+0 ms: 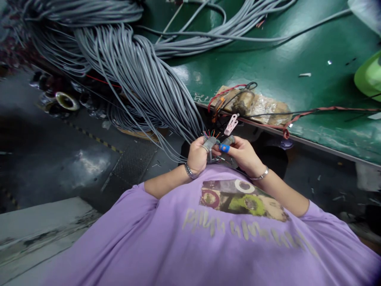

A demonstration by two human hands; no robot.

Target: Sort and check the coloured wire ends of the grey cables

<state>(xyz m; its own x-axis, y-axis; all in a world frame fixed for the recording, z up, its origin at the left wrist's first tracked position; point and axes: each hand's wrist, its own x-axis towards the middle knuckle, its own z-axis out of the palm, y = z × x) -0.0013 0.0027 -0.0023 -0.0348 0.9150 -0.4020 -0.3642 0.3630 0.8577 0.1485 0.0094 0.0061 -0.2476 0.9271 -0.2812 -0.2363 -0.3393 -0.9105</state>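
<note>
In front of my chest, my left hand (198, 157) is closed around the end of a grey cable, its thumb wrapped in grey tape. Thin coloured wires (212, 133) fan out from that end, between the two hands. Close beside them my right hand (244, 155) pinches with thumb and forefinger; a blue band circles the thumb and grey tape covers the forefinger. What sits in this pinch is too small to make out. A pale pink clothespin-like clip (231, 124) stands just beyond my right fingers, at the bench edge.
A thick bundle of grey cables (143, 75) drapes over the green bench (297, 75) and down on the left. Near the edge lies a tape-wrapped block (262, 107) with red and black leads. A light green object (369, 75) is at far right.
</note>
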